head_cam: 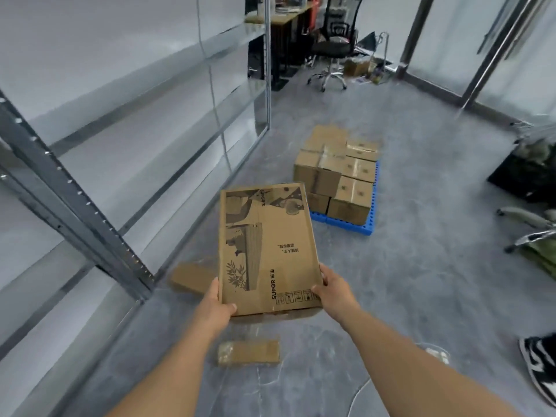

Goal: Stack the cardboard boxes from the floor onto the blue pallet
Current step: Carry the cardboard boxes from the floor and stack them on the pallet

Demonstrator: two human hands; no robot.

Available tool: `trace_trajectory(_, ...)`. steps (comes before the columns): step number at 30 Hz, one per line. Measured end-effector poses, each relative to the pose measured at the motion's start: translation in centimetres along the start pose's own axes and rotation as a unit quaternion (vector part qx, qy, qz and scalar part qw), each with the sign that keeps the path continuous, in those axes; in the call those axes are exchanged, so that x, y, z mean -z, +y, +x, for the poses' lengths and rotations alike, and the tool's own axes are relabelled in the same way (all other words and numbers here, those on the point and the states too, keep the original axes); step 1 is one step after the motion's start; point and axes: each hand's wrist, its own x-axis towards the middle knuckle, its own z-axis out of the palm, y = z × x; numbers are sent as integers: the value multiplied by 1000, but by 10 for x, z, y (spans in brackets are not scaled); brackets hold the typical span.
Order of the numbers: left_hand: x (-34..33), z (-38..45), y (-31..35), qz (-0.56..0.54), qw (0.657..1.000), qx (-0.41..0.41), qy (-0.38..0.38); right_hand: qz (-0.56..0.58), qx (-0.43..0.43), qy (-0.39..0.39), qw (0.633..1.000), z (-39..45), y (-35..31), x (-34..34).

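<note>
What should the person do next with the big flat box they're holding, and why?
Probably carry the flat box forward to the pallet and set it on the stack. Both the left hand and right hand already grip its near corners, it is off the floor, and the pallet lies ahead, a little to the right.

I see a grey mottled floor [406, 266] running from the metal shelving along its left edge to the glass walls on its right. On it, toward the far middle, sits the blue pallet [368, 227] with a stack of cardboard boxes [337, 173] on top; nearer me a small taped box [249, 352] lies flat, and another flat brown box [192, 278] lies by the foot of the shelving. At the far end a black office chair [332, 52] stands on the floor, and a black-and-white shoe [540, 368] rests at its right edge.
</note>
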Motion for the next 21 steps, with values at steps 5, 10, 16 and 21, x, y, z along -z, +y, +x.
trace_trajectory(5,-78,26,82,65,997,-35,-27,31,-9,60,998,26,22,98)
trace_trajectory(10,-139,46,142,102,991,-67,-58,69,-20,102,992,47,44,169)
trace_trajectory(16,-196,77,213,143,977,-117,-104,83,-45,162,982,80,56,235)
trace_trajectory(21,-238,126,277,137,971,-142,-132,75,-56,200,975,133,50,289)
